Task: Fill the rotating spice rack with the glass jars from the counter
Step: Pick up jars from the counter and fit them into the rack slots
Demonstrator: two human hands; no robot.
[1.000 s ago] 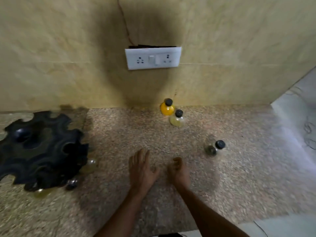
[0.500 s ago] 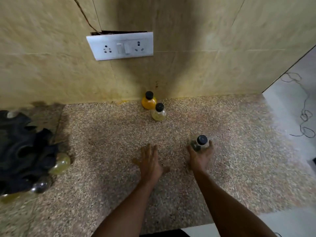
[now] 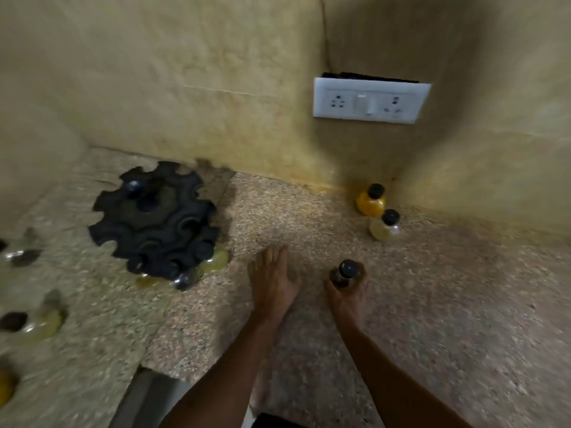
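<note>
The black rotating spice rack (image 3: 154,217) stands on the counter at the left, with a few jars (image 3: 213,259) seated in its lower slots. My right hand (image 3: 347,293) is closed around a small glass jar with a black lid (image 3: 345,271), held just above the counter. My left hand (image 3: 273,281) hovers flat with fingers spread, between the rack and the held jar. An orange-filled jar (image 3: 370,200) and a pale yellow jar (image 3: 384,226) stand near the wall at the back right.
Several more jars (image 3: 43,322) lie blurred on the counter at the far left. A white socket plate (image 3: 369,101) is on the tiled wall. The speckled stone counter (image 3: 448,304) ends at a front edge (image 3: 148,393) below the rack.
My right hand reached the black-lidded jar and closed on it. The view then swung left, bringing the rack and the left-hand jars into sight.
</note>
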